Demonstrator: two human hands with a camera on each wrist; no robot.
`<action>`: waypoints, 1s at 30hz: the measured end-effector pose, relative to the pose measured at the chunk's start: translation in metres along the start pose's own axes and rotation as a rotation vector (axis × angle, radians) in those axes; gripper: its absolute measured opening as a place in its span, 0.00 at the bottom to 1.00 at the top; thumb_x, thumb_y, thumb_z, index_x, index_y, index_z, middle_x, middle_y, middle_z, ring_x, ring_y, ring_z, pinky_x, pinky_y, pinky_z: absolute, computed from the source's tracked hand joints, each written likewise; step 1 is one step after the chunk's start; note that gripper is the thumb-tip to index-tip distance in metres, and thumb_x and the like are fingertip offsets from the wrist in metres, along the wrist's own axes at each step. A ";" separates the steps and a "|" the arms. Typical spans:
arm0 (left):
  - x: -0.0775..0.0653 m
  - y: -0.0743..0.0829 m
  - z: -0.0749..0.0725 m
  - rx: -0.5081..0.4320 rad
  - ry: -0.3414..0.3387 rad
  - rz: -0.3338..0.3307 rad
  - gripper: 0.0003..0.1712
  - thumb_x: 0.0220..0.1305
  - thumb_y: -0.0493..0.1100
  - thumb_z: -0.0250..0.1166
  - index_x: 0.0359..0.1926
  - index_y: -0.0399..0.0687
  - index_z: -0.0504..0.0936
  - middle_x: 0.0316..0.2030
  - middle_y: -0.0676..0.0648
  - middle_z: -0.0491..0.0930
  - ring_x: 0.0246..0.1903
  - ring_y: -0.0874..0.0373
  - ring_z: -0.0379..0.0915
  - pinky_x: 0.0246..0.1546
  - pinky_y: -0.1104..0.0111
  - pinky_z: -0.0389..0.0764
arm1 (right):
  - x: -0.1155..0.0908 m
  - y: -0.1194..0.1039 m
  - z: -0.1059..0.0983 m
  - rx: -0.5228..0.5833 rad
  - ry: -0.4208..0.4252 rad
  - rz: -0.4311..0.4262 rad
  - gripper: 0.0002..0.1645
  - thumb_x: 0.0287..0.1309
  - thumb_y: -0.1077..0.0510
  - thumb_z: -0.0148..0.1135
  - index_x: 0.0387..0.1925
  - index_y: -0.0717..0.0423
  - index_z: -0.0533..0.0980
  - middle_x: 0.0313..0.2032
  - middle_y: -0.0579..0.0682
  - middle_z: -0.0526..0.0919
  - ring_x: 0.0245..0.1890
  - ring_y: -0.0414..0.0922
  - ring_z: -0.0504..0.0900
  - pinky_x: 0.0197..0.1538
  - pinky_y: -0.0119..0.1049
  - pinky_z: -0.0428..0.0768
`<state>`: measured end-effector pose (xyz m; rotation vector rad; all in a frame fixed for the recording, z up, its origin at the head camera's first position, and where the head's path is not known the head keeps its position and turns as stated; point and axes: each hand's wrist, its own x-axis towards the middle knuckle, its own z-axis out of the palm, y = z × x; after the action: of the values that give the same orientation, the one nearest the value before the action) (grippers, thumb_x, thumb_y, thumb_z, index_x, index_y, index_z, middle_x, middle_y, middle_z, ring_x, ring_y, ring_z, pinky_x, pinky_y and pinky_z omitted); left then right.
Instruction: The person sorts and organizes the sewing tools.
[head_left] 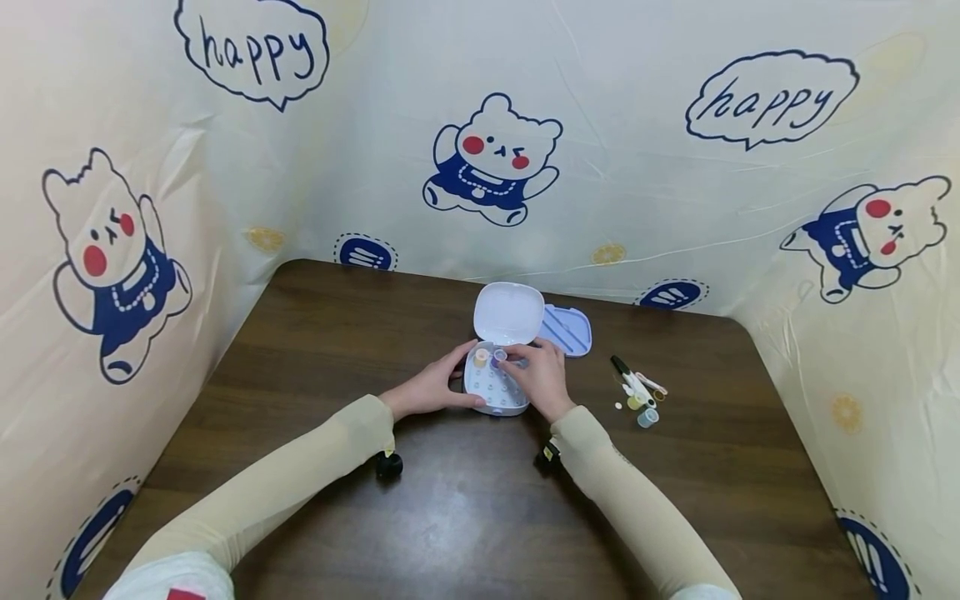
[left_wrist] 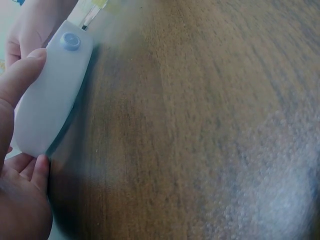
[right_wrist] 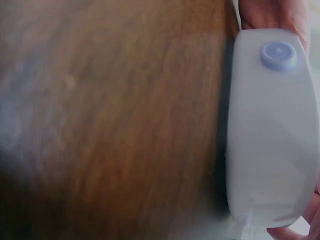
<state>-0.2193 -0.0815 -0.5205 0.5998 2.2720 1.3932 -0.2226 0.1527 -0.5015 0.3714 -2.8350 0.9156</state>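
Note:
A white box (head_left: 504,406) with rows of small pegs inside lies on the table, its lid (head_left: 508,312) raised at the back. My left hand (head_left: 429,388) grips the box's left side, thumb at the front and fingers round behind. Between the fingertips of my right hand (head_left: 546,380) is a small purple thread spool (head_left: 499,356), held in the back part of the box. Beside it stands a peach spool (head_left: 481,358). Both wrist views show the box's front wall (left_wrist: 55,100) with its round lavender button (right_wrist: 278,55); the spools are hidden there.
A lavender tray (head_left: 574,332) lies behind the box to the right. Farther right is a small pile: a black-tipped pen-like tool (head_left: 621,365), a yellow spool (head_left: 634,402), a light blue spool (head_left: 648,417) and a small white disc (head_left: 618,406). A patterned curtain (head_left: 615,192) surrounds the table.

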 end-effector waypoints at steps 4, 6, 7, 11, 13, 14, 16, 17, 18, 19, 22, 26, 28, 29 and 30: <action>0.000 -0.001 0.000 -0.007 0.003 0.001 0.62 0.61 0.54 0.78 0.84 0.57 0.47 0.80 0.42 0.53 0.73 0.44 0.63 0.72 0.53 0.68 | 0.000 -0.001 0.004 -0.025 0.010 0.010 0.15 0.61 0.53 0.76 0.49 0.52 0.89 0.38 0.48 0.92 0.65 0.60 0.74 0.73 0.63 0.57; 0.000 -0.002 0.001 -0.009 0.004 0.002 0.62 0.61 0.54 0.78 0.84 0.57 0.47 0.80 0.41 0.53 0.73 0.44 0.63 0.72 0.53 0.68 | 0.001 -0.002 0.006 -0.039 0.006 0.020 0.15 0.62 0.52 0.75 0.49 0.51 0.89 0.39 0.48 0.92 0.65 0.60 0.74 0.73 0.62 0.57; 0.000 -0.002 0.001 -0.008 0.004 0.001 0.62 0.61 0.54 0.78 0.84 0.57 0.47 0.80 0.41 0.53 0.73 0.44 0.63 0.72 0.53 0.68 | 0.001 -0.003 0.006 -0.043 0.004 0.023 0.15 0.62 0.52 0.75 0.49 0.51 0.89 0.40 0.48 0.92 0.65 0.60 0.74 0.73 0.62 0.57; 0.001 -0.003 0.001 -0.003 0.002 -0.001 0.63 0.60 0.55 0.78 0.84 0.56 0.47 0.80 0.42 0.53 0.73 0.45 0.63 0.72 0.53 0.68 | 0.000 -0.005 0.008 -0.057 0.003 0.030 0.15 0.62 0.51 0.75 0.49 0.51 0.89 0.41 0.47 0.92 0.63 0.59 0.75 0.72 0.61 0.58; 0.001 -0.003 0.001 0.001 0.001 -0.004 0.63 0.60 0.55 0.79 0.84 0.57 0.46 0.81 0.42 0.52 0.74 0.45 0.63 0.72 0.54 0.68 | 0.000 -0.007 0.008 -0.058 0.010 0.026 0.15 0.61 0.51 0.76 0.48 0.51 0.90 0.41 0.48 0.92 0.63 0.60 0.76 0.72 0.62 0.59; 0.002 -0.004 0.001 0.002 0.002 -0.006 0.63 0.60 0.55 0.79 0.84 0.57 0.46 0.81 0.43 0.52 0.74 0.46 0.63 0.73 0.54 0.68 | 0.000 -0.007 0.008 -0.058 0.013 0.022 0.15 0.61 0.51 0.76 0.48 0.51 0.90 0.42 0.48 0.92 0.62 0.60 0.76 0.71 0.62 0.59; 0.002 -0.003 0.001 0.000 0.004 -0.005 0.63 0.60 0.55 0.79 0.84 0.57 0.46 0.81 0.42 0.52 0.74 0.45 0.62 0.73 0.54 0.68 | 0.000 -0.009 0.008 -0.059 0.022 0.013 0.15 0.61 0.52 0.76 0.47 0.52 0.90 0.42 0.48 0.92 0.62 0.60 0.77 0.71 0.62 0.60; 0.001 -0.003 0.001 0.001 0.005 -0.006 0.63 0.60 0.55 0.78 0.84 0.57 0.46 0.81 0.42 0.51 0.74 0.45 0.62 0.73 0.54 0.68 | 0.000 -0.010 0.008 -0.059 0.025 0.009 0.15 0.61 0.52 0.77 0.47 0.52 0.90 0.43 0.48 0.92 0.62 0.61 0.77 0.70 0.61 0.60; 0.001 -0.002 0.000 0.001 0.006 -0.007 0.63 0.61 0.55 0.78 0.84 0.57 0.46 0.81 0.43 0.51 0.74 0.45 0.62 0.73 0.54 0.67 | 0.000 -0.011 0.008 -0.063 0.029 0.006 0.15 0.61 0.52 0.77 0.47 0.52 0.90 0.43 0.48 0.92 0.61 0.61 0.77 0.70 0.61 0.60; 0.001 -0.002 0.000 0.002 0.007 -0.008 0.62 0.61 0.55 0.78 0.84 0.58 0.46 0.81 0.43 0.51 0.74 0.45 0.62 0.73 0.54 0.67 | 0.000 -0.011 0.009 -0.068 0.033 0.004 0.14 0.60 0.52 0.77 0.46 0.52 0.90 0.43 0.48 0.92 0.61 0.61 0.77 0.70 0.61 0.61; 0.000 -0.001 0.001 -0.003 0.007 -0.006 0.62 0.61 0.54 0.78 0.84 0.58 0.47 0.81 0.42 0.52 0.74 0.44 0.63 0.73 0.52 0.67 | 0.000 -0.013 0.009 -0.080 0.037 0.010 0.14 0.60 0.52 0.77 0.46 0.52 0.90 0.42 0.48 0.92 0.60 0.60 0.78 0.69 0.60 0.62; -0.001 -0.001 0.001 -0.012 0.004 0.000 0.61 0.62 0.53 0.78 0.84 0.57 0.47 0.81 0.41 0.52 0.74 0.44 0.62 0.72 0.51 0.68 | -0.001 -0.014 0.010 -0.095 0.033 0.016 0.14 0.60 0.52 0.77 0.46 0.52 0.90 0.42 0.48 0.92 0.58 0.60 0.78 0.66 0.59 0.64; -0.001 0.000 0.001 -0.014 0.003 -0.002 0.62 0.61 0.53 0.78 0.84 0.57 0.47 0.81 0.42 0.52 0.74 0.44 0.62 0.72 0.51 0.68 | 0.000 -0.014 0.010 -0.101 0.030 0.015 0.14 0.60 0.52 0.77 0.46 0.52 0.90 0.42 0.48 0.92 0.57 0.60 0.78 0.65 0.58 0.65; 0.000 0.000 0.000 -0.013 0.003 -0.002 0.62 0.61 0.53 0.78 0.84 0.56 0.47 0.81 0.42 0.51 0.74 0.44 0.62 0.72 0.52 0.68 | 0.001 -0.015 0.010 -0.102 0.026 0.015 0.14 0.60 0.52 0.77 0.46 0.53 0.90 0.43 0.48 0.92 0.57 0.60 0.78 0.64 0.58 0.66; 0.000 0.001 0.000 -0.012 0.004 -0.003 0.62 0.61 0.53 0.78 0.84 0.56 0.47 0.81 0.42 0.51 0.74 0.44 0.62 0.73 0.52 0.67 | 0.001 -0.015 0.010 -0.103 0.023 0.015 0.14 0.60 0.52 0.77 0.46 0.53 0.90 0.43 0.49 0.92 0.57 0.60 0.78 0.63 0.58 0.66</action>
<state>-0.2190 -0.0814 -0.5197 0.5898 2.2648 1.4064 -0.2202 0.1348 -0.5012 0.3255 -2.8528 0.7675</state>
